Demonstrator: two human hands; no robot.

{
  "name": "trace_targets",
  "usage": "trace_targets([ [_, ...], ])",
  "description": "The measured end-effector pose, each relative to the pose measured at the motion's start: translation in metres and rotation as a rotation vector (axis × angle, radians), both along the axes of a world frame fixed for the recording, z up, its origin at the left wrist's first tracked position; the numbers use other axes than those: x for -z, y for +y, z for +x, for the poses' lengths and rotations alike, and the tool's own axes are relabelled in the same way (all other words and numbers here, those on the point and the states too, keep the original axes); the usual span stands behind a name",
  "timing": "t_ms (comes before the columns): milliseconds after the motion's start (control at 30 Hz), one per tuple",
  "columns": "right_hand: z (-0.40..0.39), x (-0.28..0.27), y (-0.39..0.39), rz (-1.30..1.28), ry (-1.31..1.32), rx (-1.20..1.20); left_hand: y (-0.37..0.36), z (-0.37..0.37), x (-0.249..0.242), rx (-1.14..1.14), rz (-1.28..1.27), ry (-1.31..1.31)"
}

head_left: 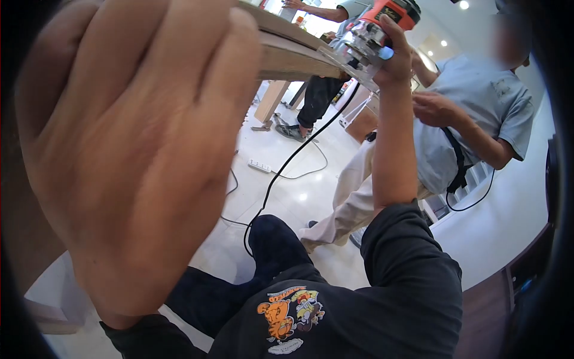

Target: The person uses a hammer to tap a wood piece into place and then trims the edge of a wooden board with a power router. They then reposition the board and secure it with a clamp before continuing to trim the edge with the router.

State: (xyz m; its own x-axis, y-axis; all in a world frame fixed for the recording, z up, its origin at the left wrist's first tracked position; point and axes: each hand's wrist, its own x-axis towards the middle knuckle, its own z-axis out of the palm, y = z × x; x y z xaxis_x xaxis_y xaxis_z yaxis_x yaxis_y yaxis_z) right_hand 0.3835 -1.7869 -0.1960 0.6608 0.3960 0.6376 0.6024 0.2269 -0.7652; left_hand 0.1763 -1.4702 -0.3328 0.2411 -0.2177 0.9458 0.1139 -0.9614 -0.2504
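Note:
My left hand (137, 149) fills the left foreground, very close to the camera, its back toward me. Its fingers are bent and pressed side by side; their tips and whatever they hold are hidden. Farther off at upper right, my right hand (394, 60) is wrapped around a red and black trim router (376, 27). The router is tilted, with its clear base plate (353, 67) right at the edge of a thick wooden board (287, 57). A black cord (299, 146) hangs from near the router and curves down past my knee.
A person in a light blue shirt (439, 149) stands close on the right. Another person's dark trouser leg (320, 102) shows beyond the board. On the white floor lie a power strip (259, 166) and loose cables. A wooden leg (272, 102) stands under the board.

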Motion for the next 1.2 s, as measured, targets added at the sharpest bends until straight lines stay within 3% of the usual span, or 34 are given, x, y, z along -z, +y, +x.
trace_targets([
  [167,-0.005,-0.001,0.013,-0.02,-0.073,-0.122,-0.002,0.003,-0.005,-0.059,0.034,0.026],
  [200,-0.004,0.0,0.013,0.029,-0.099,-0.002,-0.004,0.004,-0.006,-0.068,0.03,0.039],
  [367,-0.003,-0.002,0.011,-0.019,0.051,-0.233,-0.002,0.005,-0.008,-0.089,0.003,0.075],
  [633,-0.015,0.0,0.017,0.106,-0.038,0.007,-0.007,-0.004,-0.012,-0.129,0.024,0.101],
  [967,-0.019,-0.001,0.014,0.135,-0.005,-0.011,-0.008,-0.003,-0.012,-0.12,0.044,0.064],
  [1200,-0.01,-0.005,-0.018,0.248,0.145,-0.24,-0.009,-0.007,-0.013,-0.103,0.055,0.049],
])
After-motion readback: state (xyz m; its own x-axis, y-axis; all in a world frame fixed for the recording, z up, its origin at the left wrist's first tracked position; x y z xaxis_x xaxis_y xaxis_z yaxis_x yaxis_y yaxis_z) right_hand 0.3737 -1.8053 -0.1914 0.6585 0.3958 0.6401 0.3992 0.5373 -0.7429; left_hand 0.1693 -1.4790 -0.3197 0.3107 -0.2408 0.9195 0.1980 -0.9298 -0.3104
